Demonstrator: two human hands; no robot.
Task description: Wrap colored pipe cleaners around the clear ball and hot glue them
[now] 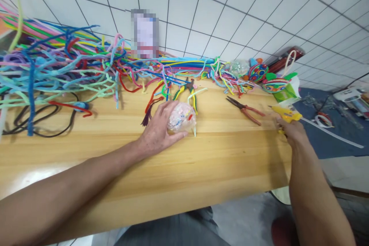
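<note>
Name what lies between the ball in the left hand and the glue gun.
In the head view, red-handled pliers lie on the table between the ball and glue gun.

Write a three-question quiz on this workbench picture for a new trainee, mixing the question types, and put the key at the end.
1. Multiple choice. What does the right hand grip?
(a) scissors
(b) a yellow glue gun
(c) a paintbrush

2. True or false. The left hand, curled around a clear ball with pale filling, wears a glove.

3. Fill in the blank. The pliers lying on the wooden table nearer the right hand have ____ handles.

Key:
1. b
2. False; it is bare.
3. orange-red
</note>
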